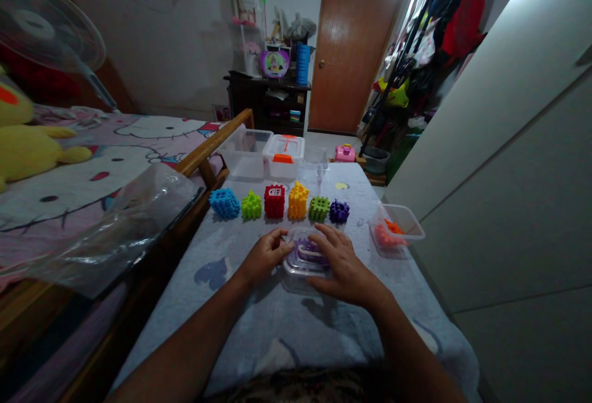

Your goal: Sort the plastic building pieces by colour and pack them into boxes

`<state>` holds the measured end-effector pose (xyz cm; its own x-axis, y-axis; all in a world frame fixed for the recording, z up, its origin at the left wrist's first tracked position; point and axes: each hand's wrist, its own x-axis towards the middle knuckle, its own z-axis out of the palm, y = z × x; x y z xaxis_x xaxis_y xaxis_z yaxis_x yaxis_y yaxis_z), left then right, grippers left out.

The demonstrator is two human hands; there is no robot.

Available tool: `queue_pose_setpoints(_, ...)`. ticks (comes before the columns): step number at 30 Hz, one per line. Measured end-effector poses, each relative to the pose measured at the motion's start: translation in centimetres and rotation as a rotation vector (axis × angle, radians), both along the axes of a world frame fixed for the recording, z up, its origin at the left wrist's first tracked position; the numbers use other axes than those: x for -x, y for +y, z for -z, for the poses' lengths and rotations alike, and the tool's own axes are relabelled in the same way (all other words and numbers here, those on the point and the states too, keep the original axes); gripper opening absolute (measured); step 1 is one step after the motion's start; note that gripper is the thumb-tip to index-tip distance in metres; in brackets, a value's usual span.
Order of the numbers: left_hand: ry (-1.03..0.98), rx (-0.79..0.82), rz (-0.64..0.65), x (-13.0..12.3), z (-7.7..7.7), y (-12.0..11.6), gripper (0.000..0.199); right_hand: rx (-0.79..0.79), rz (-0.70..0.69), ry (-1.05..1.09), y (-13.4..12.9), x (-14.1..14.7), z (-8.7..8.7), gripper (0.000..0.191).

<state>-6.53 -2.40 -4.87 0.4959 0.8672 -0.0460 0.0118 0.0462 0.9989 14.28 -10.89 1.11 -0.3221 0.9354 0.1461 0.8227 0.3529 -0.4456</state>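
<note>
A small clear plastic box (300, 284) with a lid stands on the cloth-covered table in front of me. Its lid has a pale handle (311, 252), and something purple shows at the top. My left hand (267, 256) grips the left edge of the box, thumb on the lid's rim. Across the right side of the lid lies my right hand (341, 267), fingers spread and curved round that side. Beyond the box, a row of interlocking-block pieces runs left to right: blue (224, 203), lime (251, 205), red (274, 201), yellow (298, 200), olive green (319, 208) and dark purple (339, 211).
An open clear tub (401, 244) with orange and red pieces sits at the right table edge. At the far end stand a large clear bin (247, 155), an orange-latched box (284, 166) and another clear container (315, 162). A wooden bed rail (215, 144) borders the left, a pale cabinet (504, 206) the right.
</note>
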Motion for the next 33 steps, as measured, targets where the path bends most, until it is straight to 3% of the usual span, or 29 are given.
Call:
queue_pose_setpoints(4,0.044,0.035,-0.013,0.1,0.5,0.0,0.052,0.015,0.264,0.241,-1.3,-2.3,2.3,0.084)
queue_pose_setpoints(6,0.036,0.096,0.005,0.0,0.5,-0.1,0.057,0.083,0.403,0.372,-2.1,-3.0,3.8,0.093)
queue_pose_setpoints(9,0.012,0.143,0.052,-0.2,0.2,-0.5,0.06,0.231,0.5,0.55,-3.2,-2.9,5.6,0.108)
queue_pose_setpoints(14,0.062,0.042,-0.034,-0.3,-0.3,-0.7,0.057,0.294,0.497,0.681,-3.6,-1.4,6.0,0.101)
queue_pose_setpoints(19,0.264,-0.249,-0.154,-0.1,-0.9,-1.1,0.046,0.177,0.51,0.694,-3.6,0.3,6.0,0.086)
queue_pose_setpoints(22,0.355,-0.337,-0.17,-0.2,-1.3,-1.4,0.044,0.072,0.529,0.667,-3.7,1.4,6.4,0.079)
queue_pose_setpoints(28,0.323,-0.294,-0.208,-0.4,-0.7,-1.5,0.048,-0.13,0.488,0.502,-3.5,2.3,7.0,0.066)
queue_pose_setpoints(33,0.223,-0.26,-0.12,-0.7,-0.6,-1.8,0.046,-0.171,0.456,0.415,-3.5,2.2,7.4,0.063)
